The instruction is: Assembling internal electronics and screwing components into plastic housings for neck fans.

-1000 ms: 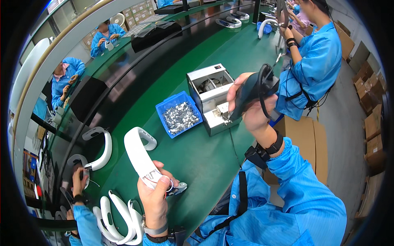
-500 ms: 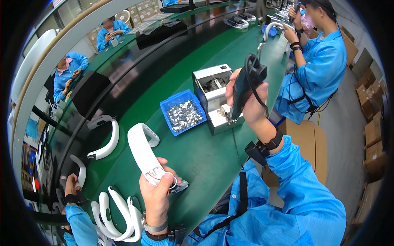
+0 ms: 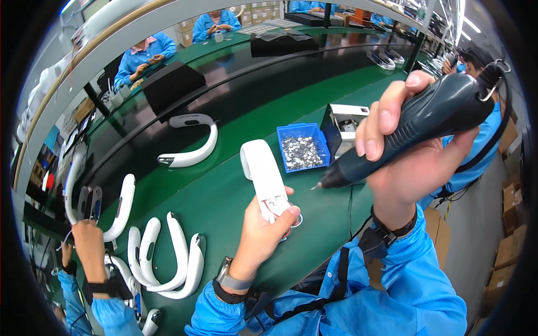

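The left hand [image 3: 260,235] is closed around the open end of a white curved housing [image 3: 266,176], which rises toward twelve o'clock, thumb along its edge. At two o'clock from it, the right hand [image 3: 406,176] wraps a dark power driver [image 3: 445,106], whose tip [image 3: 319,185] is apart from the housing; whether it carries a screw, I cannot tell. The step looks like readying the driver; meeting the housing would call for a steady left grip and a straight tip. Toward one o'clock sits a blue tray [image 3: 298,132] of small metal parts, just beside a white-fronted box [image 3: 347,134]; at nine, more curved housings [image 3: 195,266].
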`<state>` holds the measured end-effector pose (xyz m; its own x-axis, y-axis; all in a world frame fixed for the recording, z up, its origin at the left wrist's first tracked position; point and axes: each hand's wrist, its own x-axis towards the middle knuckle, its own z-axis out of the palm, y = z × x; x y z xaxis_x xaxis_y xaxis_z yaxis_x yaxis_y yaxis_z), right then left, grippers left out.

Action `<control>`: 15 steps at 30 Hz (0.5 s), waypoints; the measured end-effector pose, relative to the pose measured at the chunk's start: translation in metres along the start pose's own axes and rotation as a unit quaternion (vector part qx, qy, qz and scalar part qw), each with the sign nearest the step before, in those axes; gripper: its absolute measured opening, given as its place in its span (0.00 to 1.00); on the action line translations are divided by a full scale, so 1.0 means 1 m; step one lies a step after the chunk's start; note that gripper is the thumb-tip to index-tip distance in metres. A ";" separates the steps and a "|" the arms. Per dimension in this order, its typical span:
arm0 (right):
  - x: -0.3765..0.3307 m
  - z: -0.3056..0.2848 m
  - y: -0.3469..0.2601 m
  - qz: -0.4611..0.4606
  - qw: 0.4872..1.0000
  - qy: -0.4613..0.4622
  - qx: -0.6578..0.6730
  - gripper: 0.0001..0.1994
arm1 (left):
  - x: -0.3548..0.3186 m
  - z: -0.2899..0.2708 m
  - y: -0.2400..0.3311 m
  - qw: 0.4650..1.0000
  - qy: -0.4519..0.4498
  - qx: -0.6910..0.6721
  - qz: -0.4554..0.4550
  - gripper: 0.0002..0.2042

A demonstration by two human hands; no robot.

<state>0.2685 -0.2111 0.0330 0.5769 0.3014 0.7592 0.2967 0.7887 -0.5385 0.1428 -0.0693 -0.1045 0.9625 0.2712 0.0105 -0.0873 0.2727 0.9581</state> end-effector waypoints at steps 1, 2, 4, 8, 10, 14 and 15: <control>0.001 0.010 0.006 0.003 1.000 -0.006 0.004 0.39 | -0.001 -0.001 0.000 1.000 -0.003 -0.010 -0.004 0.17; 0.001 0.020 0.012 0.004 0.999 -0.032 0.021 0.39 | -0.002 -0.002 0.001 1.000 -0.005 -0.019 -0.008 0.17; 0.001 0.035 0.024 0.008 0.997 -0.073 0.038 0.41 | -0.002 -0.006 -0.008 1.000 0.003 -0.013 0.002 0.16; -0.007 0.045 0.039 0.039 0.997 -0.067 0.029 0.42 | -0.003 -0.009 -0.010 1.000 -0.003 -0.013 0.007 0.16; -0.006 0.044 0.040 0.038 0.997 -0.064 0.027 0.42 | -0.003 -0.008 -0.008 1.000 -0.014 -0.026 0.008 0.17; -0.009 0.048 0.048 0.047 0.997 -0.050 0.021 0.42 | -0.004 -0.013 -0.007 0.999 -0.015 -0.031 0.006 0.18; -0.009 0.048 0.049 0.046 0.997 -0.049 0.022 0.43 | -0.005 -0.013 -0.007 1.000 -0.012 -0.025 0.008 0.18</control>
<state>0.2411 -0.1497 0.0175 0.5230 0.4231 0.7399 0.2099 0.7774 -0.5929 0.1358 -0.0608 -0.1148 0.9667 0.2539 0.0329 -0.1148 0.3150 0.9421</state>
